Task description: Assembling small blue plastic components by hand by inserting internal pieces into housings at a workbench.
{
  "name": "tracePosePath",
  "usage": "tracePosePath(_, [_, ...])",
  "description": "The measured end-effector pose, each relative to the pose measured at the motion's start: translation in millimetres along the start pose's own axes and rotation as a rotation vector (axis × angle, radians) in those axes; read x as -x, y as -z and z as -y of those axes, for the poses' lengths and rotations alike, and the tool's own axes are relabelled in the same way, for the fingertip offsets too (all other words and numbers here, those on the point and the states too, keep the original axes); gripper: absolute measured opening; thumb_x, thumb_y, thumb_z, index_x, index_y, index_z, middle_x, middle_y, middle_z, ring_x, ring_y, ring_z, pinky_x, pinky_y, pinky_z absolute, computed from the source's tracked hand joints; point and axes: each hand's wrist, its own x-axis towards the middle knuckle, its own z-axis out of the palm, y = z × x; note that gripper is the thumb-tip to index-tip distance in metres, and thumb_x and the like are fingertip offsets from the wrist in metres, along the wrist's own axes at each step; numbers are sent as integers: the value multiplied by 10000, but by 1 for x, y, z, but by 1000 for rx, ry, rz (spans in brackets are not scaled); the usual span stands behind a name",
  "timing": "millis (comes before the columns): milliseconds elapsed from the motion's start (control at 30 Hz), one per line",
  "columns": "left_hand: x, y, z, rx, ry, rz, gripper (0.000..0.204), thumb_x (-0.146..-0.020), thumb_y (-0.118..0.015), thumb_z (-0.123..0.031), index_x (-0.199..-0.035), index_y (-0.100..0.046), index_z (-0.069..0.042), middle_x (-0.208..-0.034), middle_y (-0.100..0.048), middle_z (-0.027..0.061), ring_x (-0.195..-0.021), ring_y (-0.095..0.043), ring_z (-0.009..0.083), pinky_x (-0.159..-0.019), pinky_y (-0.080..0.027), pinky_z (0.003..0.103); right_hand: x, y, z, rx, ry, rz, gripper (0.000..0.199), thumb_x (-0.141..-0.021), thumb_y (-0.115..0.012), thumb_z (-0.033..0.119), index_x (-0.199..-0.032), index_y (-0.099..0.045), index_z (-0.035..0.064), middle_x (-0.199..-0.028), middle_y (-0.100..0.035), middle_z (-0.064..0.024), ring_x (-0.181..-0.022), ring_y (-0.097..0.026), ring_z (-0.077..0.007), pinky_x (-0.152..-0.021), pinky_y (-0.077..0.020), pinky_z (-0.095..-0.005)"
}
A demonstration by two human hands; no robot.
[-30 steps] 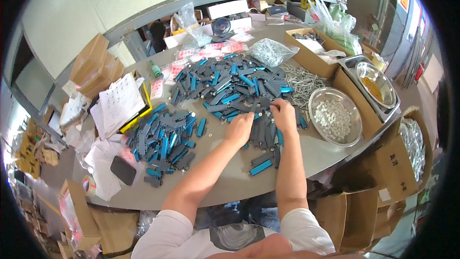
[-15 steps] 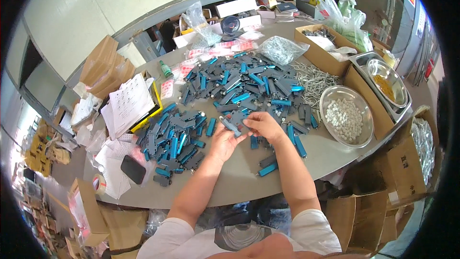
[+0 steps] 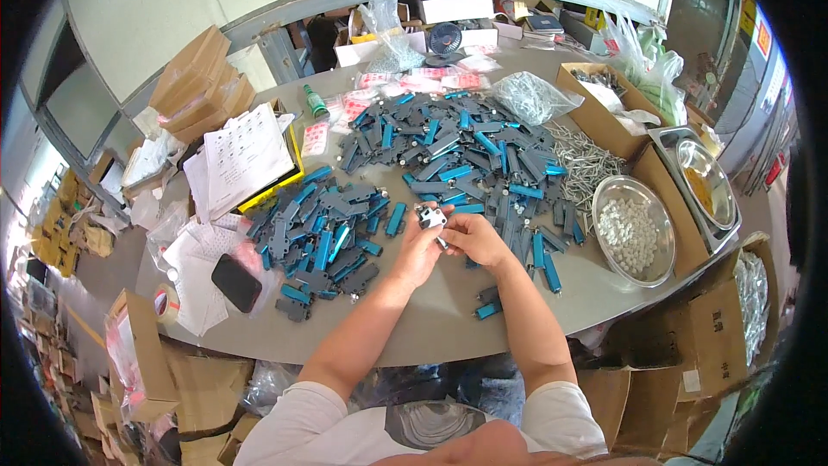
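Hands meet over the middle of the grey table (image 3: 448, 328): the left hand (image 3: 420, 252) and the right hand (image 3: 477, 240) both close their fingers around one small grey part (image 3: 430, 217), held just above the tabletop between the two heaps of similar pieces. The part is tiny in this view, so I cannot tell whether a smaller bit is being pressed into it. The grip looks like a fingertip pinch from both sides, and a slip could send the part down among the loose grey and blue parts, where it would be hard to pick out again. The right forearm also passes just beside a few stray blue pieces (image 3: 488, 305) near the table's front edge, and a careless sweep might push them off. Counts: one part in hand; two heaps, a left heap (image 3: 323, 233) and a larger far heap (image 3: 457, 151), each with too many pieces to count, dozens at least; one round metal bowl (image 3: 653, 207) of small white bits, well to the right of the hands; one second metal bowl (image 3: 705, 181) in a steel tray beyond it; one pile of metal springs or pins (image 3: 582, 160); one black phone (image 3: 236, 282) on papers to the left; one roll of tape (image 3: 166, 301); one green bottle (image 3: 316, 102).
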Motion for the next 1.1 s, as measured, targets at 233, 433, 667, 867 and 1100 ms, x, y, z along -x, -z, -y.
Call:
tracePosePath(233, [-2,-5,2,-85,-101,-42,320,-969,-433,-321,-1205,-403,-107,-1275,-481,147,-1103,-506,245,-819,-458,371,-1,-3,2,180,77,-124,175,-807,-664,145,-838,-594,-13,-685,-612,-51,-594,-568,-93,-528,-442,-235])
tracePosePath(433, [-3,0,9,-80,-219,-86,266,-977,-418,-290,-1146,-425,-85,-1295,-471,158,-1168,-470,267,-944,-414,402,12,-23,18,788,268,-425,357,-784,-666,374,-799,-595,25,-723,-649,-161,-693,-641,-349,-617,-499,-427])
tracePosePath(667, [-2,-6,-4,153,-160,-50,277,-950,-470,-342,-1095,-475,-105,-1291,-479,173,-1184,-477,293,-987,-384,399,8,-25,10,880,362,-268,348,-858,-552,380,-825,-628,42,-753,-638,-183,-713,-608,-392,-620,-475,-477])
tracePosePath(867, [0,-5,-2,132,10,101,301,-939,-477,-395,-1053,-539,-124,-1297,-483,130,-1191,-451,220,-985,-372,374,10,-20,19,661,387,-257,358,-852,-569,378,-780,-649,36,-735,-623,-191,-688,-606,-367,-607,-463,-456])
tracePosePath(1100, [-1,3,-39,-6,-68,-592,267,-927,-513,-386,-1033,-546,-143,-899,-594,19,-777,-579,105,-650,-454,208,23,26,39,966,51,-705,448,-784,-618,496,-785,-644,50,-772,-655,-153,-757,-635,-335,-658,-491,-425])
